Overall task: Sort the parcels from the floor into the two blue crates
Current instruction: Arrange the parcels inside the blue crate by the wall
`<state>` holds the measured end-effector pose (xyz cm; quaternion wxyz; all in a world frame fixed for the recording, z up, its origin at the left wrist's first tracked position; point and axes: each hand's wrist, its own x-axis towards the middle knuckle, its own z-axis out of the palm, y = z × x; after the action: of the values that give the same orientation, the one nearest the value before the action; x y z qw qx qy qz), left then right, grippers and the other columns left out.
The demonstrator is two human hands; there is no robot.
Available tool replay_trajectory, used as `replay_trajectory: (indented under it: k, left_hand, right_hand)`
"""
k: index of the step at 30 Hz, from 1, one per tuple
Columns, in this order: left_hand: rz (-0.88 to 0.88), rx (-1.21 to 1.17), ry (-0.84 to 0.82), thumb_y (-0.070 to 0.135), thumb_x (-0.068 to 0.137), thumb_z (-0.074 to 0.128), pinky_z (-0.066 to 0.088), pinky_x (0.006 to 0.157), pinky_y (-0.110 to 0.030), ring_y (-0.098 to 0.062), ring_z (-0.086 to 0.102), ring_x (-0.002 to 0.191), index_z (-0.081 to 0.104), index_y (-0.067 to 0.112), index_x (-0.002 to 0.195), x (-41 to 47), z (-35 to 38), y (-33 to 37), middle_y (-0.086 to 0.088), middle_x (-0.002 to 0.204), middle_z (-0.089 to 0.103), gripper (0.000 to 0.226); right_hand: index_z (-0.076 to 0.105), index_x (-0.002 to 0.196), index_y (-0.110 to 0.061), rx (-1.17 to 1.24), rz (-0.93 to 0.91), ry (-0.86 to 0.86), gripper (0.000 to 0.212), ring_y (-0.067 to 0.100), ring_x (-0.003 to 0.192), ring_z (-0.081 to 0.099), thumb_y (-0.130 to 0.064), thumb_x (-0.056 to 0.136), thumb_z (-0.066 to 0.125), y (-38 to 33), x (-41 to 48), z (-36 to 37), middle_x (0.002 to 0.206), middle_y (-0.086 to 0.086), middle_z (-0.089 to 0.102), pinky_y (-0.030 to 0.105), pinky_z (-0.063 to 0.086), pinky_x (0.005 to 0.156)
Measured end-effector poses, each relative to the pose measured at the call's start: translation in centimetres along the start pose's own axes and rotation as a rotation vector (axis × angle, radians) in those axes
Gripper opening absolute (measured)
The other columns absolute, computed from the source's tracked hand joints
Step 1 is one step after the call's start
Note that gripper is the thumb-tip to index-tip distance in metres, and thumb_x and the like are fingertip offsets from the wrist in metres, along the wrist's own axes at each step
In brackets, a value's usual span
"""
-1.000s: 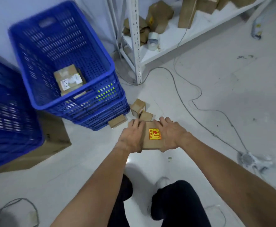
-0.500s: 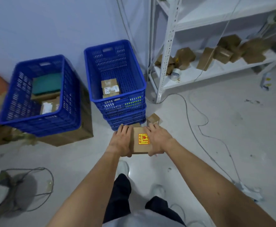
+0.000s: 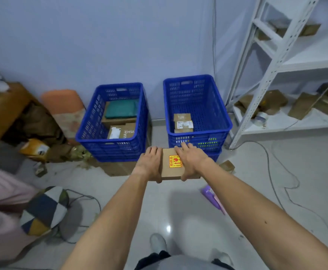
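I hold a flat brown cardboard parcel (image 3: 171, 173) with a yellow and red sticker, above the floor in front of both crates. My left hand (image 3: 149, 165) grips its left edge and my right hand (image 3: 190, 161) grips its right edge. The left blue crate (image 3: 93, 133) holds a green packet and brown boxes. The right blue crate (image 3: 220, 121), stacked on another crate, holds small brown labelled boxes. One small parcel (image 3: 227, 166) lies on the floor right of my right wrist.
A white metal shelf (image 3: 260, 90) with brown parcels and a tape roll stands at the right. Cables trail over the floor at the right. A purple packet (image 3: 211, 195) lies near my right arm. A patterned cushion (image 3: 44, 211) and clutter fill the left.
The parcel has been lifted from the floor and carried up. My view has risen and pulled back, so both crates now lie ahead and the small floor parcels are left below.
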<state>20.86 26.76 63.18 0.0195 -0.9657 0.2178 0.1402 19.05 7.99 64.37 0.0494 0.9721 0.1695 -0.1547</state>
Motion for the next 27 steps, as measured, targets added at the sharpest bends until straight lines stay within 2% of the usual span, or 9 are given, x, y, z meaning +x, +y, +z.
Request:
replay_trajectory:
  k: [6,11,17,22,25,27]
  left_hand:
    - [-0.041,-0.009,0.071,0.044,0.051,0.09,0.046,0.103,-0.044,-0.021,0.038,0.128,0.025,0.019,0.143,-0.6,-1.4,-9.9,-0.002,0.135,0.038,0.115]
    - [-0.09,-0.02,0.097,0.062,0.048,0.086,0.044,0.105,-0.046,-0.022,0.038,0.126,0.022,0.019,0.145,-0.2,-1.9,-14.8,-0.002,0.137,0.037,0.124]
    - [-0.155,-0.05,0.087,0.044,0.059,0.086,0.041,0.108,-0.043,-0.025,0.035,0.133,0.023,0.015,0.146,2.1,-2.8,-19.7,-0.007,0.143,0.035,0.111]
    - [-0.187,-0.043,0.035,0.045,0.058,0.086,0.044,0.104,-0.043,-0.026,0.037,0.13,0.022,0.015,0.147,6.3,-3.4,-23.8,-0.007,0.14,0.037,0.113]
    - [-0.213,-0.051,0.018,0.044,0.053,0.088,0.047,0.101,-0.045,-0.025,0.038,0.128,0.027,0.017,0.142,10.0,-4.0,-26.6,-0.005,0.137,0.038,0.111]
    - [-0.237,-0.049,0.004,0.042,0.05,0.089,0.047,0.101,-0.047,-0.025,0.037,0.128,0.028,0.017,0.141,12.7,-4.5,-28.7,-0.005,0.137,0.038,0.113]
  right_hand:
    - [0.021,0.148,-0.014,-0.003,-0.053,0.031,0.117,0.027,0.118,0.043,-0.063,0.059,0.078,-6.5,6.4,-4.4,0.133,0.01,0.038,0.041,0.045,0.101]
    - [0.017,0.151,-0.013,-0.034,-0.095,0.03,0.12,0.028,0.118,0.043,-0.064,0.061,0.077,-9.3,10.4,-7.0,0.135,0.012,0.038,0.04,0.043,0.101]
    - [0.016,0.152,-0.017,-0.013,-0.151,0.027,0.118,0.028,0.126,0.041,-0.062,0.063,0.079,-10.6,16.4,-8.9,0.141,0.011,0.034,0.042,0.041,0.103]
    - [0.016,0.151,-0.019,0.033,-0.182,0.017,0.117,0.028,0.124,0.042,-0.063,0.061,0.077,-10.3,23.1,-9.2,0.14,0.01,0.035,0.041,0.044,0.1]
    - [0.01,0.154,-0.021,0.066,-0.192,-0.01,0.121,0.031,0.135,0.035,-0.063,0.061,0.076,-9.5,28.3,-9.7,0.149,0.012,0.027,0.043,0.039,0.106]
    - [0.01,0.154,-0.021,0.099,-0.214,-0.015,0.121,0.03,0.134,0.034,-0.062,0.062,0.077,-8.9,31.9,-10.0,0.146,0.011,0.029,0.043,0.039,0.107]
